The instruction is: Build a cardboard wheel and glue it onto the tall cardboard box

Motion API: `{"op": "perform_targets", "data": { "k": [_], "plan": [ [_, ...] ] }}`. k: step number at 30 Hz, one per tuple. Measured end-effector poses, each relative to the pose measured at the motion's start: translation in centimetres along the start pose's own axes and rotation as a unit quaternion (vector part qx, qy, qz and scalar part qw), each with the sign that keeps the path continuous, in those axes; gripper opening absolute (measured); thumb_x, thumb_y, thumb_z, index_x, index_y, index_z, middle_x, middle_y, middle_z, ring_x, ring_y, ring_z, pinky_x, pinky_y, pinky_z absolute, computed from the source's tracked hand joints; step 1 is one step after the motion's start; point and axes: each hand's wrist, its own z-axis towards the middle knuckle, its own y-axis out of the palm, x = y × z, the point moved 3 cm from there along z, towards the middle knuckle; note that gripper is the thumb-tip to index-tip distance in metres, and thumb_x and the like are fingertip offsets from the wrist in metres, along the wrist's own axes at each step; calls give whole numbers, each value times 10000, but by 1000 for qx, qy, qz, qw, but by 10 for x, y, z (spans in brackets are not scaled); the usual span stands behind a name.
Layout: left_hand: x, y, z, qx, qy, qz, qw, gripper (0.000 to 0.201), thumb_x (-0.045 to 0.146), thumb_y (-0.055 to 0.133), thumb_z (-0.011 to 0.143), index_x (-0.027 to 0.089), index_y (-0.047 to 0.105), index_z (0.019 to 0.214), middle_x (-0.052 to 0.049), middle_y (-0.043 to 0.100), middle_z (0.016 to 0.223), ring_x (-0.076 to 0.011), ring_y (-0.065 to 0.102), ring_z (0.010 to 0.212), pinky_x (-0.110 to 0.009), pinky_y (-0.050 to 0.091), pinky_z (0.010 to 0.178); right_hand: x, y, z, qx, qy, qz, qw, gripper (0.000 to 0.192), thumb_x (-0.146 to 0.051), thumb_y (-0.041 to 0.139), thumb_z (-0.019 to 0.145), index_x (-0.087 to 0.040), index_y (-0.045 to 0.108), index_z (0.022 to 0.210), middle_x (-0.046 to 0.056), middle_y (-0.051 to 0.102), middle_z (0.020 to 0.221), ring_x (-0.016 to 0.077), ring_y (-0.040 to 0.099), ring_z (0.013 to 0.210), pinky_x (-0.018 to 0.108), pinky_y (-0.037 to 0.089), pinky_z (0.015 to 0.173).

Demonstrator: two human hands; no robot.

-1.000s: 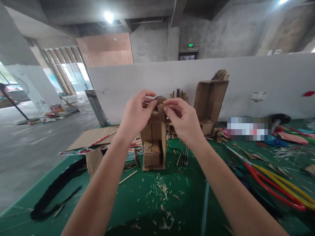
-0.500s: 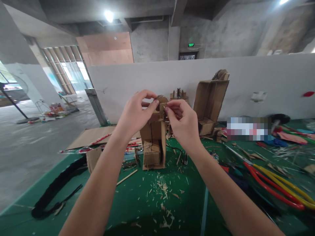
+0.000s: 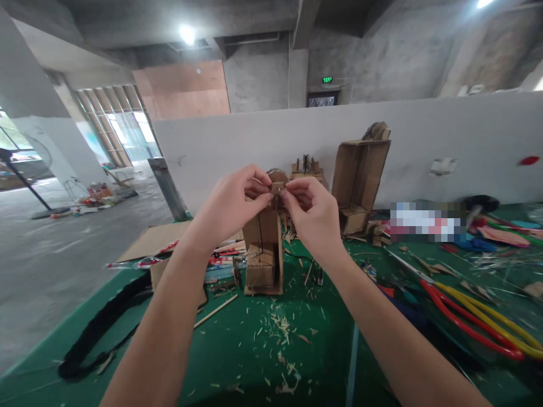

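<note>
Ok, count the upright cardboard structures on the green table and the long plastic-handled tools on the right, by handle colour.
Upright cardboard structures: 2, the small tower at the hands and the tall open box.
Red-handled tool: 1
Yellow-handled tool: 1
Total: 4

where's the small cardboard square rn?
Head view, centre: the small cardboard square is pinched between the left hand and right hand, atop the upright cardboard model.

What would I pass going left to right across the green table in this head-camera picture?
Black strap → flat cardboard sheet → small cardboard tower under both hands → tall open cardboard box → red and yellow cutters.
</note>
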Motion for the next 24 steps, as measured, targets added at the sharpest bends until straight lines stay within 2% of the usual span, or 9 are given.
{"op": "perform_targets", "data": {
  "k": [8,11,14,16,17,19,20,21,24],
  "plan": [
    [0,1,-1,-2,-19,-21,1000,146,214,599,801,208,554,940,-25,695,829,-167,659,807,-287,500,704,2,0,-2,-21,15,36,999,71,-222,615,802,-202,562,844,-4,661,807,122,647,736,258,524,673],
    [0,2,-2,2,-7,-32,999,142,195,596,799,201,551,933,-21,683,804,-157,652,778,-275,493,682,-8,-10,2,-51,-3,-33,998,68,-257,565,843,-200,575,878,11,668,831,128,646,745,256,519,652],
    [-2,4,-3,14,-5,-33,999,163,204,595,804,203,551,961,-16,674,787,-145,638,727,-267,481,644,-21,-36,4,-77,-29,-181,980,111,-262,490,879,-205,573,926,27,677,850,150,645,765,275,494,646],
    [-3,5,-4,18,-7,-31,999,205,212,592,808,212,551,1008,-17,676,798,-146,634,725,-272,479,643,-23,-60,-2,-124,-2,-326,937,133,-223,463,868,-216,566,951,27,678,820,168,636,709,294,460,604],
    [-4,6,-4,19,-8,-29,999,228,213,589,809,217,550,1033,-18,678,805,-148,635,733,-277,479,651,-21,-72,-8,-174,32,-402,898,153,-205,459,854,-222,570,957,31,679,813,184,633,690,303,441,581],
    [-4,8,-4,19,-5,-27,999,245,214,580,813,223,555,1056,-19,680,811,-149,634,738,-285,478,664,-14,-98,-30,-285,111,-528,792,137,-210,473,832,-206,593,900,66,675,788,241,641,707,333,414,576],
    [-4,8,-4,18,-3,-26,999,238,215,576,815,223,561,1053,-20,681,815,-148,633,734,-287,478,666,-9,-111,-44,-345,161,-562,734,113,-234,497,818,-199,601,847,81,675,781,269,645,708,343,402,565],
    [-4,9,-4,20,-1,-26,999,229,217,575,816,223,569,1044,-22,683,819,-146,631,726,-288,477,665,-5,-123,-59,-388,201,-575,692,94,-248,530,795,-198,607,813,92,681,811,290,650,727,347,398,564],
    [-5,10,-4,27,1,-27,999,222,219,578,814,223,575,1035,-26,685,837,-140,626,714,-287,476,661,5,-154,-95,-399,273,-608,630,142,-162,501,785,-185,622,856,109,682,889,307,656,813,357,411,598]
  ]
}}
